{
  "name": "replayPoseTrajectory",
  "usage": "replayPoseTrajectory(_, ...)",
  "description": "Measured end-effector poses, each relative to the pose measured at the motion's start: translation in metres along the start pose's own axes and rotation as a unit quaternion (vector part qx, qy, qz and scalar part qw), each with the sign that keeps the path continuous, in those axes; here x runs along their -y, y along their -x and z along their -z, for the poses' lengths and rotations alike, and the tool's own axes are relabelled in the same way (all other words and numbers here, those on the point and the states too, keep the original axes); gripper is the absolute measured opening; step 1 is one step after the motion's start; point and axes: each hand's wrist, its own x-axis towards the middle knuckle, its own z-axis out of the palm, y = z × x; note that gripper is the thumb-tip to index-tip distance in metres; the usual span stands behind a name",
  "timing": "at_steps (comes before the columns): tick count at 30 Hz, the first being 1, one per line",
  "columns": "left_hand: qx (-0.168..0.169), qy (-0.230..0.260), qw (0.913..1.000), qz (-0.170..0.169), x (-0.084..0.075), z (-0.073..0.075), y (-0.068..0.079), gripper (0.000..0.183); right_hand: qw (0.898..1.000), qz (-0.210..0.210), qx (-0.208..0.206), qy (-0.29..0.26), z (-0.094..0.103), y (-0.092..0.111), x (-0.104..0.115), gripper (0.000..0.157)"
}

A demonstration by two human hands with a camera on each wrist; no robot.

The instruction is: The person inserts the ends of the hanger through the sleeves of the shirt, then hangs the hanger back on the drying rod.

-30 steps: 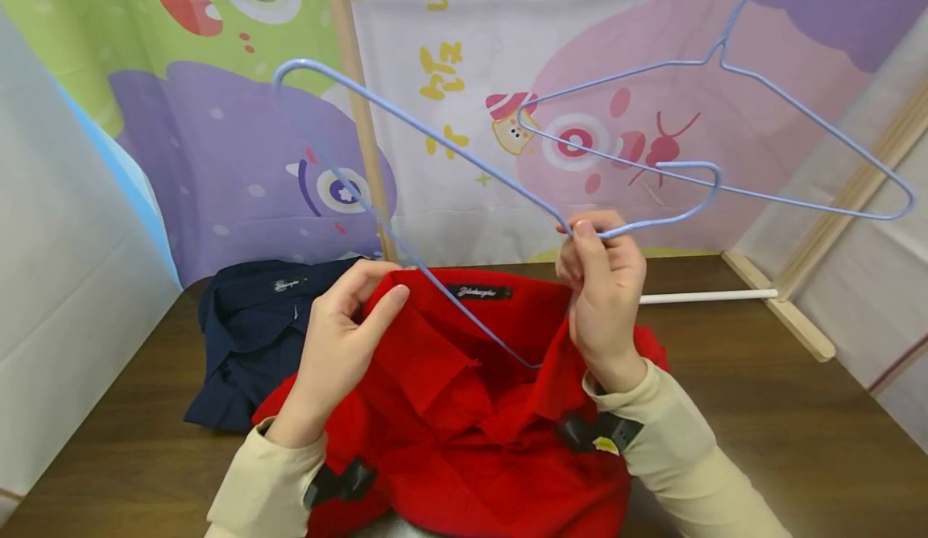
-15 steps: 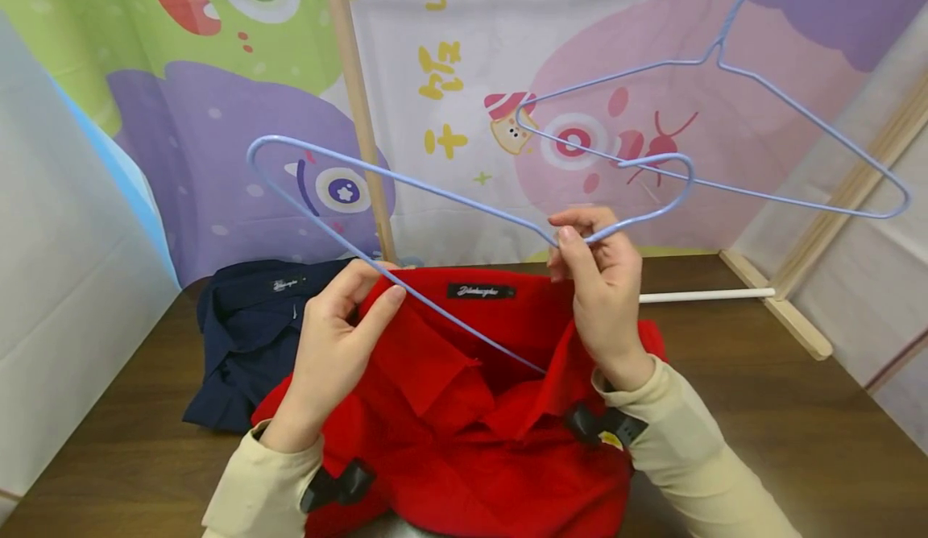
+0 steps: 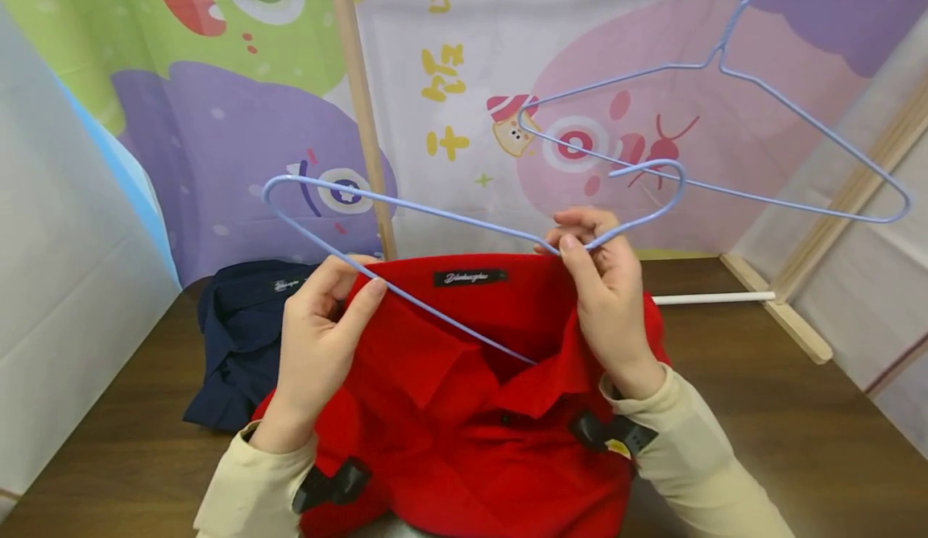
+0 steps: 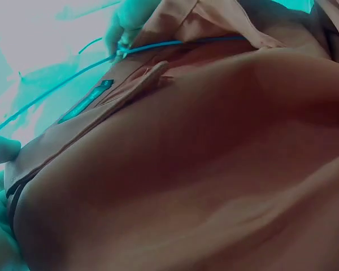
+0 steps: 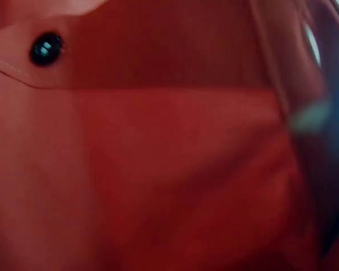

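Between the thumb and fingers of my right hand [image 3: 609, 300], the neck of a light-blue wire hanger [image 3: 416, 212] is pinched, its hook pointing up and right. The hanger's far end sticks out to the left, above the collar. Its other end is hidden inside the open neck of a red collared shirt [image 3: 464, 449]. My left hand [image 3: 319, 345] pinches the shirt's collar at its left side; the hanger's lower bar passes by the thumb tip. A black label [image 3: 470, 278] shows inside the collar. Red cloth with a dark button [image 5: 46, 48] fills the right wrist view.
A folded navy shirt [image 3: 235, 353] lies on the brown table [image 3: 754, 425] behind my left hand. Another blue wire hanger [image 3: 623, 79] hangs at the back right. A wooden rack [image 3: 358, 103] stands behind, with a white rod [image 3: 714, 298] low at right.
The hanger's left end has dropped, then shifted slightly right, and its hook has moved left. My left hand has moved a little left with the collar, and the neck opening is stretched wider.
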Motion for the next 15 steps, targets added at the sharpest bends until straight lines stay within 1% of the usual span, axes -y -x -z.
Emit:
replayPoseTrajectory(3, -0.013, 0.015, 0.9998, -0.003, -0.0008, 0.0008, -0.0009, 0.016, 1.000, -0.003, 0.009, 0.002, 0.0025, -0.0004, 0.0007, 0.017)
replayPoseTrajectory(6, -0.018, 0.022, 0.9996, -0.008, -0.0014, 0.0017, -0.0015, 0.015, 1.000, -0.010, 0.014, 0.007, 0.0043, -0.0005, 0.0019, 0.017)
replayPoseTrajectory(10, -0.029, 0.015, 0.9994, -0.012, -0.0026, 0.0025, -0.0022, 0.013, 1.000, -0.018, 0.017, 0.018, 0.0070, -0.0002, 0.0040, 0.017)
replayPoseTrajectory(13, -0.037, 0.001, 0.9992, -0.013, -0.0040, 0.0027, -0.0019, 0.012, 0.999, -0.030, 0.022, 0.021, 0.0083, 0.0000, 0.0057, 0.018)
replayPoseTrajectory(15, -0.043, 0.003, 0.9989, -0.014, -0.0049, 0.0029, -0.0019, 0.012, 0.999, -0.042, 0.026, 0.018, 0.0088, 0.0002, 0.0067, 0.018)
